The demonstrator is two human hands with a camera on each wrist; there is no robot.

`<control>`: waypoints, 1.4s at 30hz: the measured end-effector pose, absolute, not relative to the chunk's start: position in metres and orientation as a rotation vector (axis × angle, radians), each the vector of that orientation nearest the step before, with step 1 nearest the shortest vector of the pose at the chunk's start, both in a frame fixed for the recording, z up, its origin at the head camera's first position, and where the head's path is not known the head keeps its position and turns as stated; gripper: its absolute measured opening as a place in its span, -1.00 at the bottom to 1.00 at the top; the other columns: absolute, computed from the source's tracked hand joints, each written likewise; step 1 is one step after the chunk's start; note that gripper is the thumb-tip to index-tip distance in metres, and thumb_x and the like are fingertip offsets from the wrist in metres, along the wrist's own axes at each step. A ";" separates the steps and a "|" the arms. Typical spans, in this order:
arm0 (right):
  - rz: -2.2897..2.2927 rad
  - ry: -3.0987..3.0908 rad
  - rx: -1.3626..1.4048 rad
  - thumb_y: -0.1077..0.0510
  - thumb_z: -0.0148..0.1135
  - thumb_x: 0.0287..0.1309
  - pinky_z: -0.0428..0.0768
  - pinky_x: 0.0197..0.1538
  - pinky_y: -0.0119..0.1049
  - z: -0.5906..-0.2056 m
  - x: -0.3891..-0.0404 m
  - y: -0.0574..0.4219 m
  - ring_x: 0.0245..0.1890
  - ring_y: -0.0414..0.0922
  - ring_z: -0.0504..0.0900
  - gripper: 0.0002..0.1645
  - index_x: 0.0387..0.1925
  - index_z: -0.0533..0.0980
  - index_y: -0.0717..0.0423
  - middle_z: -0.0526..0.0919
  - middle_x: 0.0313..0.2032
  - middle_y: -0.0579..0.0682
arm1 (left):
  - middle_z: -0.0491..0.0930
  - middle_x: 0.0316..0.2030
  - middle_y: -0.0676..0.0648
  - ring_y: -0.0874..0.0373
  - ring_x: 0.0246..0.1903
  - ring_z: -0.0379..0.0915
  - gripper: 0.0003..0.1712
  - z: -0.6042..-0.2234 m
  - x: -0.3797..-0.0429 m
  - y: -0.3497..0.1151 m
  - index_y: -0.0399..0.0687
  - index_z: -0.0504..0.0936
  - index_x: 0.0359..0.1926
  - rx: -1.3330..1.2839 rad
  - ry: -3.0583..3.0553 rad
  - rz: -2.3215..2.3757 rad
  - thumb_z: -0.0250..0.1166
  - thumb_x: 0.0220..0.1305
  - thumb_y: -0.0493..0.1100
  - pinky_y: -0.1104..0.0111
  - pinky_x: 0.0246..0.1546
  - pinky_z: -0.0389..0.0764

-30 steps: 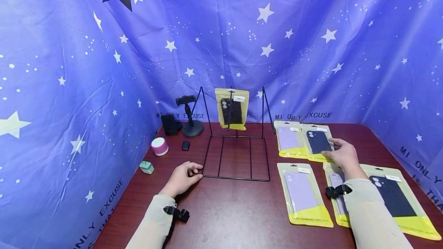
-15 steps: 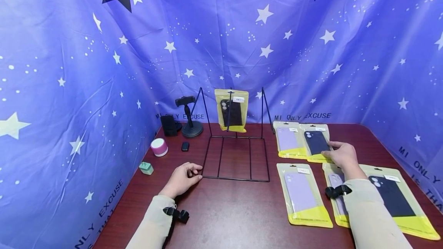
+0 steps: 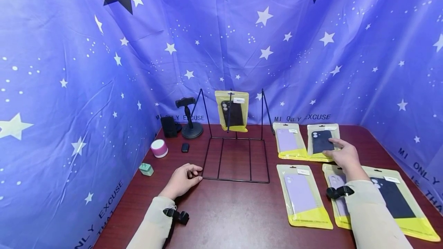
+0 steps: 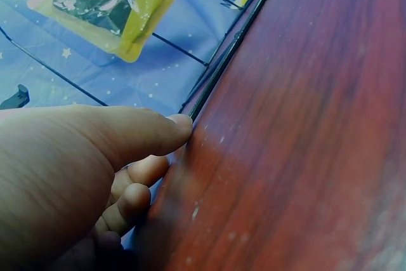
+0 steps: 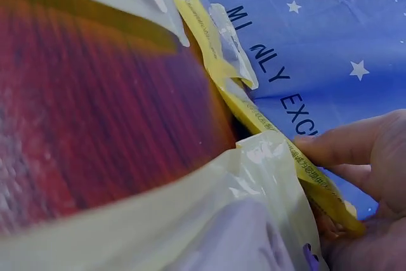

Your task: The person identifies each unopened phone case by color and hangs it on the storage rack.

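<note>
Star-printed blue cloth [image 3: 207, 51] backs the red tabletop [image 3: 242, 210]. My left hand [image 3: 182, 179] pinches a near corner of the wire rack [image 3: 250, 160], presumably steadying it; my right hand [image 3: 347, 159] grips the dark phone-case pouch [image 3: 320, 142] by its right edge, beside a lilac pouch [image 3: 287, 140], leaving its hanging slot [image 3: 322, 125] free.

The left hand [image 3: 181, 181] and right hand [image 3: 347, 158] are bare; the left sleeve [image 3: 150, 224] and right sleeve [image 3: 375, 214] are long and pale cream; a blocky black camera [image 3: 182, 217] sits at the left one's end; a rounder black camera [image 3: 333, 193] at the right one's.
</note>
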State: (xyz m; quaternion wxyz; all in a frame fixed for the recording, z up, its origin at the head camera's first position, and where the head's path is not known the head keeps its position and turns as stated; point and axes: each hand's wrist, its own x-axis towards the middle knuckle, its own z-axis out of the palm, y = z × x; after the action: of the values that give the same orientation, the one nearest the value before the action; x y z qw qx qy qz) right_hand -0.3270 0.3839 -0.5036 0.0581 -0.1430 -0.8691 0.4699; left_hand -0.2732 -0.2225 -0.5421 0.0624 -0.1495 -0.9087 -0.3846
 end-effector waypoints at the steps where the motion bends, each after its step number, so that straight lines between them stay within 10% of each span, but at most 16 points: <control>1: 1.439 -2.633 -0.429 0.26 0.37 0.26 0.29 0.35 0.37 -0.503 -0.327 0.384 0.50 0.50 0.07 -0.07 0.59 0.19 0.22 0.11 0.52 0.47 | 0.54 -0.35 0.17 0.26 -0.38 0.43 -0.70 -0.542 -0.273 -0.223 0.14 0.80 -0.04 -0.452 -2.748 -1.162 0.58 0.20 -0.17 0.36 -0.29 0.48; 6: 1.480 -2.610 -0.420 0.29 0.28 0.29 0.23 0.39 0.36 -0.501 -0.327 0.387 0.53 0.46 0.03 -0.14 0.57 0.23 0.23 0.07 0.55 0.44 | 0.55 -0.35 0.16 0.26 -0.38 0.43 -0.70 -0.541 -0.273 -0.223 0.14 0.80 -0.04 -0.448 -2.752 -1.148 0.58 0.19 -0.18 0.36 -0.29 0.48; 12: 1.481 -2.499 -0.483 0.27 0.21 0.29 0.49 -0.07 -0.36 -0.497 -0.328 0.388 0.44 0.24 0.20 -0.24 0.52 0.34 0.19 0.16 0.55 0.35 | 0.54 -0.35 0.16 0.25 -0.38 0.43 -0.71 -0.540 -0.273 -0.222 0.13 0.80 -0.05 -0.465 -2.740 -1.164 0.58 0.20 -0.17 0.36 -0.30 0.47; 16: 1.544 -2.363 -0.530 0.30 0.24 0.25 0.50 -0.34 -0.45 -0.492 -0.329 0.388 -0.04 -0.03 0.59 -0.23 0.51 0.39 0.05 0.12 0.59 0.22 | 0.54 -0.35 0.15 0.25 -0.38 0.42 -0.71 -0.540 -0.273 -0.221 0.11 0.80 -0.05 -0.462 -2.743 -1.169 0.58 0.20 -0.18 0.36 -0.30 0.47; 21: 1.661 -2.225 -0.484 0.40 0.27 0.20 0.53 -0.47 -0.45 -0.487 -0.329 0.386 -0.52 -0.35 0.53 -0.12 0.52 0.40 -0.15 0.09 0.60 0.18 | 0.55 -0.35 0.14 0.25 -0.38 0.42 -0.71 -0.539 -0.272 -0.221 0.10 0.80 -0.05 -0.456 -2.750 -1.166 0.58 0.20 -0.18 0.36 -0.29 0.47; 30: 1.515 -2.271 -0.292 0.38 0.37 0.16 0.44 -0.05 -0.54 -0.477 -0.329 0.379 0.47 0.02 0.17 -0.06 0.55 0.34 -0.09 0.17 0.58 0.15 | 0.56 -0.34 0.14 0.24 -0.37 0.43 -0.70 -0.538 -0.271 -0.221 0.09 0.80 -0.03 -0.446 -2.759 -1.172 0.57 0.20 -0.19 0.36 -0.28 0.47; 37: 1.526 -2.232 -0.297 0.38 0.42 0.15 0.35 0.35 -0.23 -0.468 -0.326 0.374 0.50 -0.05 0.12 -0.07 0.53 0.38 -0.09 0.23 0.55 0.12 | 0.54 -0.34 0.15 0.24 -0.37 0.42 -0.70 -0.541 -0.272 -0.221 0.10 0.80 -0.04 -0.440 -2.761 -1.168 0.58 0.20 -0.18 0.36 -0.29 0.47; 42: 1.494 -2.190 -0.347 0.25 0.39 0.26 0.42 0.15 -0.43 -0.462 -0.324 0.371 0.40 -0.11 0.24 -0.27 0.45 0.49 -0.13 0.35 0.46 0.10 | 0.55 -0.34 0.15 0.24 -0.37 0.43 -0.70 -0.540 -0.272 -0.222 0.11 0.80 -0.03 -0.445 -2.764 -1.170 0.58 0.21 -0.18 0.36 -0.28 0.48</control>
State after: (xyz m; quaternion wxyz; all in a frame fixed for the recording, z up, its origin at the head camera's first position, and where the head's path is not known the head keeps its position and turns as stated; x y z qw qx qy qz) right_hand -0.3239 0.3709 -0.4619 0.2319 -0.1261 -0.7968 0.5436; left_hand -0.2721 -0.2221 -0.5398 0.0535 -0.1463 -0.9096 -0.3851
